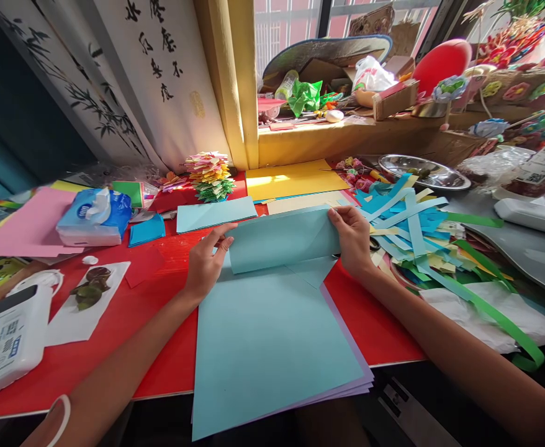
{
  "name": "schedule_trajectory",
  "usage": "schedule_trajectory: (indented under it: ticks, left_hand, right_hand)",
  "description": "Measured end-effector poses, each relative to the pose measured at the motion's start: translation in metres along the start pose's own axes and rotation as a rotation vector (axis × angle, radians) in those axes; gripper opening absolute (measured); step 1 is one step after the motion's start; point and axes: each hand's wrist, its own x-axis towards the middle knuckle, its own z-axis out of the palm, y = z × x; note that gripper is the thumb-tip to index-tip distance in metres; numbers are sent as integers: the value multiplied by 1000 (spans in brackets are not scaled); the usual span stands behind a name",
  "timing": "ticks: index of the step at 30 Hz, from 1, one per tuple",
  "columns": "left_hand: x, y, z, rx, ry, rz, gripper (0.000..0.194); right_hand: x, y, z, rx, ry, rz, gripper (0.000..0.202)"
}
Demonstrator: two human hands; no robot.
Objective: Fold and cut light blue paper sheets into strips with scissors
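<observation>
A folded light blue paper (284,241) is held up by its two ends, tilted over a stack of large sheets. My left hand (210,257) pinches its upper left corner between thumb and fingers. At the upper right corner, my right hand (352,239) grips it the same way. Beneath lies the stack, a light blue sheet (272,347) on top and lilac sheets (354,385) showing at the right and lower edges. Part of the stack overhangs the front of the red table (161,354). Another folded light blue strip (216,214) rests just behind my left hand.
Cut paper strips (412,223) and white tissue (496,313) lie right, near a metal bowl (424,172). Behind are yellow paper (295,179) and a folded-paper stack (210,177). A tissue pack (95,217), pink paper (30,220) and white box (9,341) are left.
</observation>
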Motion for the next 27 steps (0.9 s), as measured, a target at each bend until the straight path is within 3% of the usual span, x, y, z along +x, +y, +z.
schedule_trajectory:
  ticks: [6,11,18,27]
  left_hand:
    - [0,3,1,-68,-27,-108,30]
    - [1,3,2,-176,3,-153,17]
    - [4,7,0,-128,85,-30,10]
    - [4,5,0,-167,64,-100,10]
  right_hand:
    - [1,3,0,-14,38,-57,22]
    - [1,3,0,-30,15,-95,20]
    - [1,3,-1,-69,-21,-135,17]
    - [1,3,0,-59,-50,-124,15]
